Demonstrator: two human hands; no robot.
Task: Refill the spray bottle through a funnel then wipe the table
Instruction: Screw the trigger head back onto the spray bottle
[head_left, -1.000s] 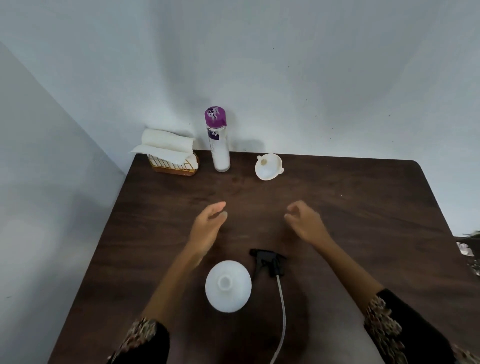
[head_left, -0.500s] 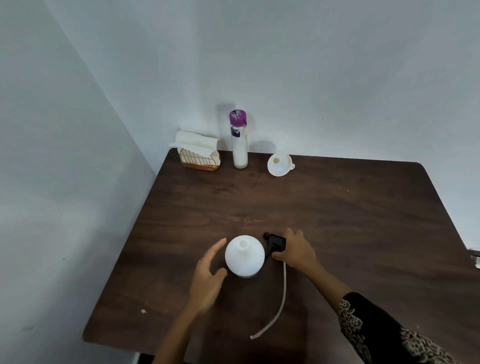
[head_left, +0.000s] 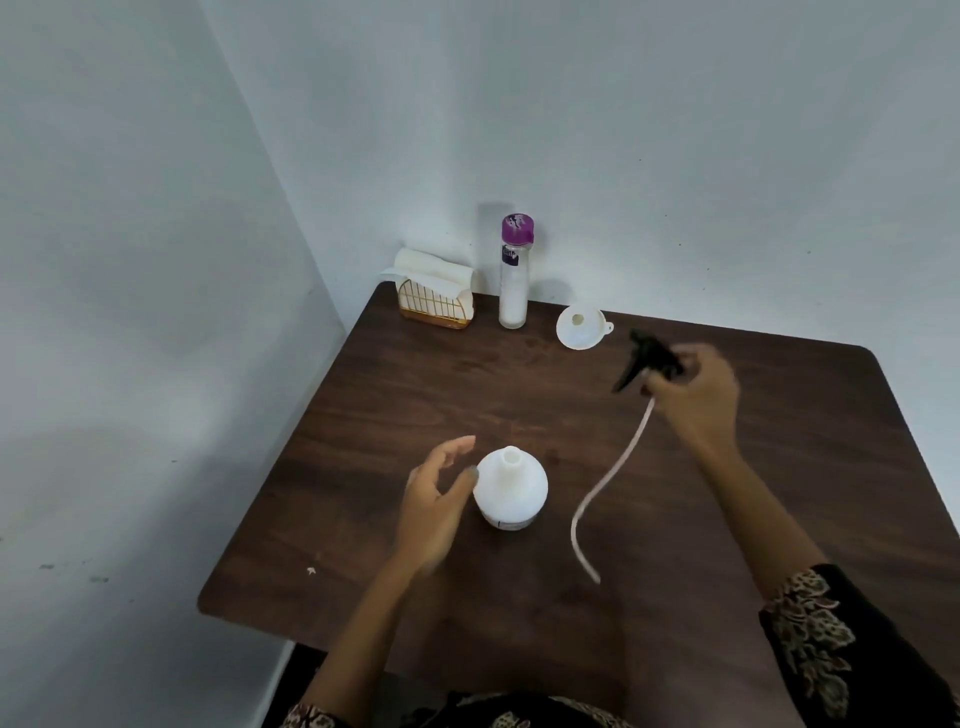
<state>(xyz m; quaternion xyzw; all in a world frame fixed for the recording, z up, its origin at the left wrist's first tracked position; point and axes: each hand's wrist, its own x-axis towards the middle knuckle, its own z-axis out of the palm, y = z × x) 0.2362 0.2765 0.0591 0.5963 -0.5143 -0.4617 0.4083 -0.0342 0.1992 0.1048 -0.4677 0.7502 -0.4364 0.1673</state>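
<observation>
right hand (head_left: 693, 392) raised, gripping sprayer head (head_left: 647, 361) | left hand (head_left: 436, 499) apparently touching bottle (head_left: 511, 491)

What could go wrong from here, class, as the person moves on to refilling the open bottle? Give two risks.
1. The right hand holds the sprayer head with its long tube dangling; the tube might drip or swing into the funnel.
2. The white bottle stands uncapped, with the left hand only beside it; a nudge could tip it.

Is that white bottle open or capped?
Open: the white bottle shows a bare neck; the right hand holds its sprayer head.
</observation>
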